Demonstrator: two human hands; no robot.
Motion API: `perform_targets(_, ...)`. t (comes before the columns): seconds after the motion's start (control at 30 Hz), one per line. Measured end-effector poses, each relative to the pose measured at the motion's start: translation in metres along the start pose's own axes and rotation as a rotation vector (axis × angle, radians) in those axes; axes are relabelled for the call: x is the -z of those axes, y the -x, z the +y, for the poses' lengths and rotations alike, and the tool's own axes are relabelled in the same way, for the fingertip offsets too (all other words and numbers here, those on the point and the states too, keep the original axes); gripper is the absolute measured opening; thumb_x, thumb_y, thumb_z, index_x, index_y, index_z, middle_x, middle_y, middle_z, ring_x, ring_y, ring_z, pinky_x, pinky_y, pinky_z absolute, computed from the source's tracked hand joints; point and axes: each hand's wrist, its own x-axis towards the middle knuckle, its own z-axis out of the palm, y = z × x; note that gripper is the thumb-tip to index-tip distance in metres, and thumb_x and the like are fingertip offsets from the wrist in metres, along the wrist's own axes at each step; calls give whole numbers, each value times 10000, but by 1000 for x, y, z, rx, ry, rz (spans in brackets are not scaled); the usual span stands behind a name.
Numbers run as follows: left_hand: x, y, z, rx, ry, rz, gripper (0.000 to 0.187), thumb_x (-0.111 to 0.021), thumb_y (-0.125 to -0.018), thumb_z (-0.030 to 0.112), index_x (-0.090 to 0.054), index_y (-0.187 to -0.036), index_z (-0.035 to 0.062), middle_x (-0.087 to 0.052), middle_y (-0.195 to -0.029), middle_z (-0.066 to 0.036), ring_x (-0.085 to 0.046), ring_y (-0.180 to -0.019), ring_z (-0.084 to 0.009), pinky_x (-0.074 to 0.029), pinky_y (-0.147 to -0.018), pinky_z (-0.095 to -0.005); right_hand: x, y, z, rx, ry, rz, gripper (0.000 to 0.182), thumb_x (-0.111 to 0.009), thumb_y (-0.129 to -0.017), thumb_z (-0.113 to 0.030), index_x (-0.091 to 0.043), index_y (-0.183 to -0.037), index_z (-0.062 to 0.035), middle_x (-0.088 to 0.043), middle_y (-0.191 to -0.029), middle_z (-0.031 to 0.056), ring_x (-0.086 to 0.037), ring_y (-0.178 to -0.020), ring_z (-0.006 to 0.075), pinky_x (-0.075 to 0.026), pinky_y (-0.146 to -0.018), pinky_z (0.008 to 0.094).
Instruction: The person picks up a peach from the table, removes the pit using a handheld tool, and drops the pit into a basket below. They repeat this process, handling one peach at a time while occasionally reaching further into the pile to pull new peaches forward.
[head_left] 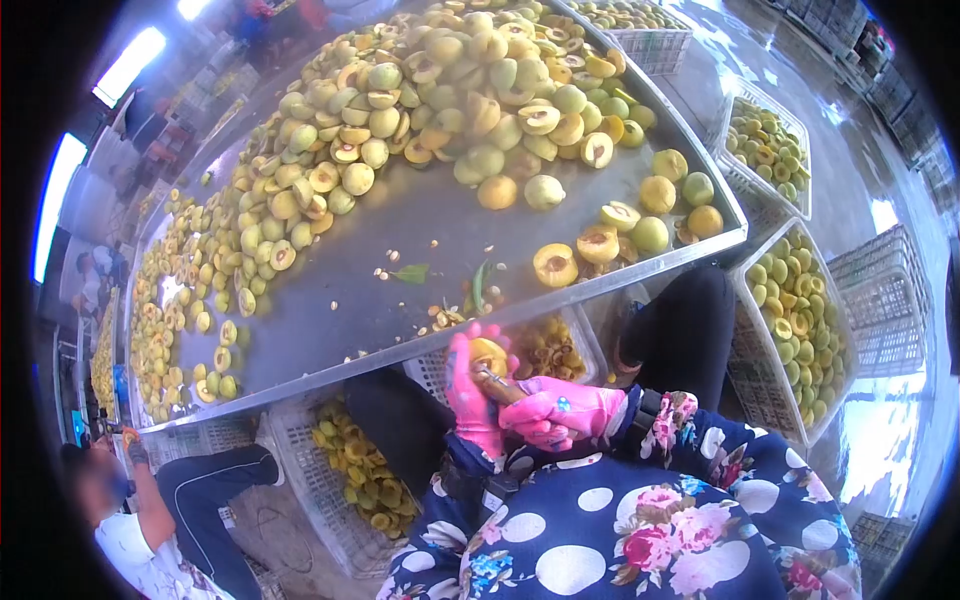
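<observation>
In a pink glove, my left hand (468, 398) is closed round a yellow stone fruit (489, 352), above my lap at the table's near edge. My right hand (562, 410), also gloved in pink, grips a small pitting tool by its brown handle (502, 390). The tool's metal tip touches the fruit; how deep it goes I cannot make out. Just beyond my hands is the metal table (385, 265), piled with whole and halved fruit (470, 80). Pits (440, 318), scraps and a green leaf (410, 273) lie close by.
Under the table edge stands a crate of fruit pieces (550, 348). Another crate (318, 490) is left of my legs. Crates of fruit (795, 330) and a stack of grey crates (885, 300) stand on the right. A co-worker (150, 520) sits at lower left.
</observation>
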Motion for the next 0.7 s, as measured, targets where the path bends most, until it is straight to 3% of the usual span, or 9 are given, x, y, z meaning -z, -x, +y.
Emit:
perform_targets(0.13, 15, 8, 38, -367, -279, 126, 277, -538, -898, 226, -579, -1069, 12, -622, -968, -115, -613, -795, -201, -540, -618, -327, 19, 11, -10, -24, 242, 33, 203, -554, -871, -253, -510, -866, -56, -434, -557, -41, -399, -396, 41, -322, -344, 185)
perform_targets(0.17, 28, 12, 58, -555, -419, 66, 249, -550, -884, 204, -611, -1034, 15, -634, -946, -118, -616, -749, -183, -538, -599, -309, 39, 0, 0, -260, 609, 341, 242, -574, -844, -238, -533, -921, -12, -522, -609, 27, -499, -442, 115, -392, -392, 245)
perform_targets(0.2, 49, 17, 102, -702, -719, 336, 248, -602, -858, 218, -628, -997, 14, -638, -922, -109, -611, -732, -171, -519, -559, -279, 49, -2, 15, -161, 1523, 361, 288, -585, -814, -211, -530, -966, 27, -604, -710, 130, -609, -595, 247, -464, -516, 345)
perform_targets(0.23, 96, 6, 127, -662, -959, 373, 228, -625, -853, 198, -635, -982, 10, -647, -888, -92, -608, -793, -156, -491, -629, -247, 61, -2, 25, -198, 1409, 398, 304, -588, -807, -206, -524, -973, 40, -615, -764, 170, -618, -682, 300, -467, -576, 380)
perform_targets(0.3, 129, 6, 163, -888, -2074, 576, 235, -629, -850, 127, -611, -1057, 17, -644, -877, -88, -602, -822, -138, -480, -669, -256, 59, 2, 24, -205, 1314, 430, 320, -589, -804, -207, -518, -979, 52, -625, -819, 215, -623, -778, 362, -469, -642, 420)
perform_targets(0.4, 83, -6, 145, -688, -1403, 277, 297, -643, -830, 113, -587, -1109, 27, -652, -923, -100, -612, -851, -143, -483, -698, -260, 78, 2, 41, -102, 1339, 421, 325, -587, -815, -225, -513, -976, 47, -619, -815, 226, -615, -794, 381, -466, -650, 430)
perform_targets(0.53, -25, -47, 84, -620, -1516, -254, 403, -656, -734, 9, -571, -1128, 28, -674, -899, -109, -645, -829, -160, -501, -734, -269, 76, 18, 36, -25, 1333, 460, 325, -563, -843, -247, -492, -967, 45, -606, -794, 225, -609, -761, 375, -459, -629, 427)
perform_targets(0.63, -85, -73, 17, -557, -1680, -344, 487, -656, -781, 378, -578, -1096, 14, -647, -924, -201, -639, -852, -320, -496, -750, -385, 65, 42, 24, -52, 1199, 510, 331, -553, -861, -267, -484, -958, 41, -600, -787, 225, -607, -741, 368, -453, -620, 426)
perform_targets(0.7, -97, -86, -14, -473, -1811, -470, 499, -654, -756, 396, -584, -1067, 12, -623, -962, -237, -597, -930, -371, -467, -811, -436, 44, 62, 2, -90, 1077, 544, 337, -558, -864, -282, -486, -955, 35, -597, -770, 213, -603, -729, 365, -454, -627, 419)
